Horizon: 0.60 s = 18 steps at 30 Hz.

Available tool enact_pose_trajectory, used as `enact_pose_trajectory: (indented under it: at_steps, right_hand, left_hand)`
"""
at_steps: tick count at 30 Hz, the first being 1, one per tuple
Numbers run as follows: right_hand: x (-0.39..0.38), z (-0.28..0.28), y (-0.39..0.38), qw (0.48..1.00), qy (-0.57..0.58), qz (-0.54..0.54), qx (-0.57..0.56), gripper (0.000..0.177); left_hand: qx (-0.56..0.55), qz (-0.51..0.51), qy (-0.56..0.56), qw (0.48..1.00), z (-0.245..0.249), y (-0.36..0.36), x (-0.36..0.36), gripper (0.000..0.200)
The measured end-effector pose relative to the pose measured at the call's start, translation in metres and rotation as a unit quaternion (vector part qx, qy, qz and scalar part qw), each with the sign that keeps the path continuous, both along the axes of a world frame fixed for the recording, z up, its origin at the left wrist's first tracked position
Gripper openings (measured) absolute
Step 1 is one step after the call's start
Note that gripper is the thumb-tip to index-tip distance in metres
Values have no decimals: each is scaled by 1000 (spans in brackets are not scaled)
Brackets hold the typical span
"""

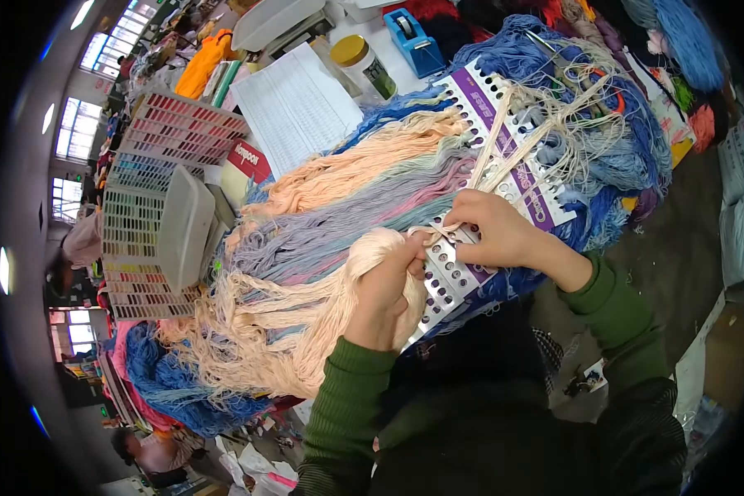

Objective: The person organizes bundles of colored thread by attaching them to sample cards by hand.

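Note:
My left hand [386, 285] is closed around a thick bundle of cream thread [331, 343] that spreads down and left over the table. My right hand [496, 231] is pinched on a cream strand just beside the left fingertips. Both hands are over a white and purple card [446, 291] with rows of holes. A second purple-printed card [481, 97] extends up and left, with pale threads across it. Peach skeins [364, 157] and lilac skeins [306, 231] lie in long rows from the cards.
Scissors [546, 45] rest on blue yarn at the top right. Behind the skeins are a written sheet [293, 107], a lidded jar [364, 66], a blue tape dispenser [413, 41], a colour chart [140, 207] and a white tray [186, 227]. A person [153, 455] is at lower left.

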State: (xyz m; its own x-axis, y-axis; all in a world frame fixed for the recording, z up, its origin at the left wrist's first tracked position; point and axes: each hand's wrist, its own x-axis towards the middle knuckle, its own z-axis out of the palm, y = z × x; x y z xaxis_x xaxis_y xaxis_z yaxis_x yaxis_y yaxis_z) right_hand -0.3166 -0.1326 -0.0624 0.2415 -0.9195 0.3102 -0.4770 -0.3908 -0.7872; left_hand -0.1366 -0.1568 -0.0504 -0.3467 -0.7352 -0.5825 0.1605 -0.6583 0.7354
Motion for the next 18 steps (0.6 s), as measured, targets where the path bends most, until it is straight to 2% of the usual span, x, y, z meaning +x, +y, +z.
enact_pose_trajectory:
  at_steps: [1,4,5,8,9,10,11,12,13,14,15,16,17,18]
  right_hand:
    - [-1,-1,1,1000,7,0,-17,27]
    - [-3,-2,3,999,8,-23,-23,24]
    - [-2,-2,3,999,3,-32,-18,23]
    - [3,-8,-2,998,-11,-55,-25,19]
    - [3,-5,-2,998,-31,-49,29,19]
    - [0,0,-3,994,-49,-44,82,19]
    - [-2,4,-3,988,-66,-40,136,19]
    - [-3,0,-5,970,-177,-25,166,18]
    - [-1,-10,-9,938,-289,-13,192,18]
    - [-2,-16,-10,893,-397,-1,214,18]
    - [-4,-15,-9,886,-426,6,183,17]
    - [-6,-10,-8,906,-371,15,201,15]
    - [-8,-2,-5,923,-317,24,219,14]
    - [-8,2,-5,935,-261,37,237,13]
  left_hand:
    - [6,29,24,999,-3,0,4,7]
    - [121,75,156,977,21,9,8,11]
    - [164,113,256,946,28,13,10,20]
    - [122,55,319,938,38,12,14,26]
    - [103,3,274,956,25,4,11,22]
    - [37,-53,152,986,20,5,1,23]
    - [-30,-108,27,993,14,10,-16,24]
    - [-94,-164,-97,977,11,12,-27,25]
    - [-92,-153,-98,979,5,7,-27,24]
    - [-38,-100,-6,994,-1,5,-19,21]
    - [18,-45,85,995,-4,3,-8,20]
    - [73,10,174,982,-4,0,1,18]
    - [162,16,288,944,1,-1,3,18]
    - [127,-13,230,965,6,3,-1,18]
